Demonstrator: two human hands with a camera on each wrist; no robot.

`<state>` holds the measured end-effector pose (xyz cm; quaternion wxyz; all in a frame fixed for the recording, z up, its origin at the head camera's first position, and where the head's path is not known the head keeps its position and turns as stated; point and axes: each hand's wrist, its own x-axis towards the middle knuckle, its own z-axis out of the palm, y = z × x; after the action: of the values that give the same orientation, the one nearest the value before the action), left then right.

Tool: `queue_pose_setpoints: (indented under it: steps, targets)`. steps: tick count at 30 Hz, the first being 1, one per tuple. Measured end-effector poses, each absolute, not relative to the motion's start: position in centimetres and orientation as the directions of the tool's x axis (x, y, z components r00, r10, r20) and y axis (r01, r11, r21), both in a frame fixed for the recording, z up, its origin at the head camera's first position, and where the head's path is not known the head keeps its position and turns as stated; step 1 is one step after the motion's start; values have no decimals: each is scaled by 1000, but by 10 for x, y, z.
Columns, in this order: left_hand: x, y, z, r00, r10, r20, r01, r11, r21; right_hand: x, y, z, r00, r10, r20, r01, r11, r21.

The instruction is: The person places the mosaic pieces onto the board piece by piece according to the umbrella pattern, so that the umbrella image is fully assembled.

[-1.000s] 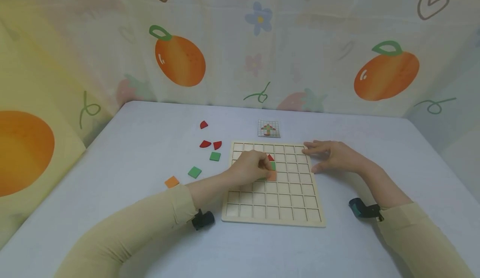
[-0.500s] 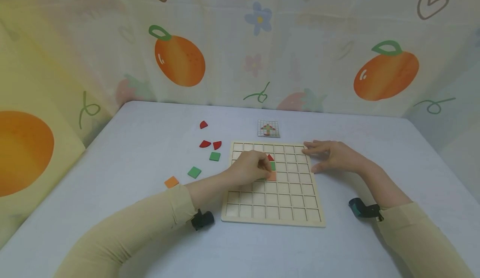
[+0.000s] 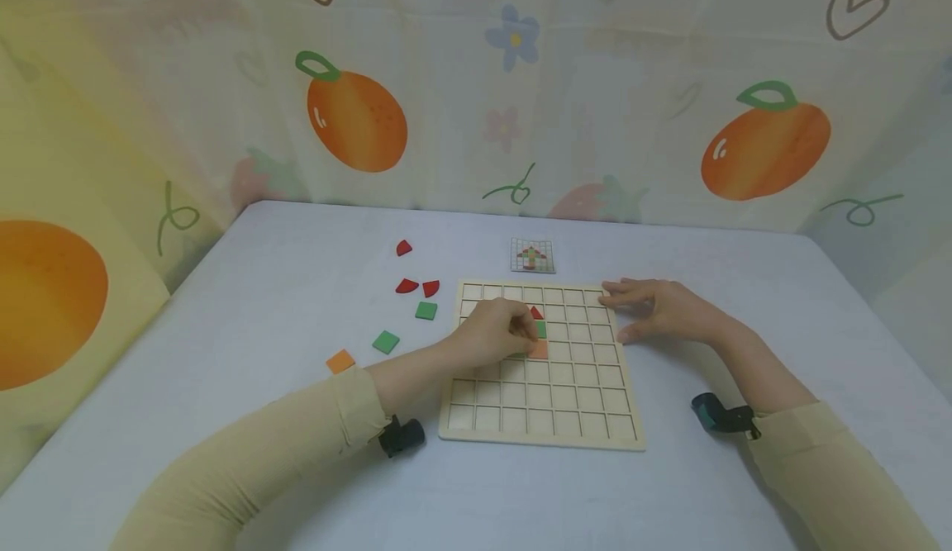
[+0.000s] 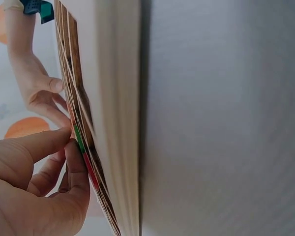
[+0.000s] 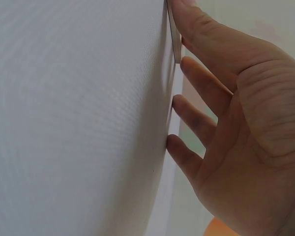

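Observation:
A square wooden grid board [image 3: 513, 427] lies on the table. Over its middle is my left hand [image 3: 487, 332], with curled fingers and thumb and fingertips close together at an orange square tile [image 3: 539, 349], which it pinches at the left edge. Beyond that tile sit a green square tile [image 3: 541, 330] and a red piece [image 3: 536, 313] in one column; part of each is behind the fingers. In the left wrist view, the fingertips [image 4: 69, 133] meet right by the coloured pieces. My right hand [image 3: 662, 311] rests at the board's right edge, fingers spread, with its thumb [image 5: 187, 12] near the rim.
Left of the board lie three red quarter-round pieces, one [image 3: 404, 247] farther back, two green squares including one [image 3: 386, 341] nearer me, and an orange square [image 3: 340, 361] close to my left sleeve. A small pattern card [image 3: 532, 255] lies behind the board. A printed curtain [image 3: 446, 80] hangs behind.

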<state>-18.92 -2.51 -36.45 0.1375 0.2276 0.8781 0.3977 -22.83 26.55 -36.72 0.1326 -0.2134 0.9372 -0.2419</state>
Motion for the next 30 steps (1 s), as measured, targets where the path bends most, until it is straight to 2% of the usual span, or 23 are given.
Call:
queue_pose_setpoints:
  steps: [13,30]
  targets:
    - [-195,-37,-355,-884,468,-23,267,544,796,-229,267,-369,-872,-469,-138,-345,790,-507]
    - [-210,-104,-332,-962,273,13,182,605,775,-230,266,-369,-874,-463,-147,-334,793,-510]
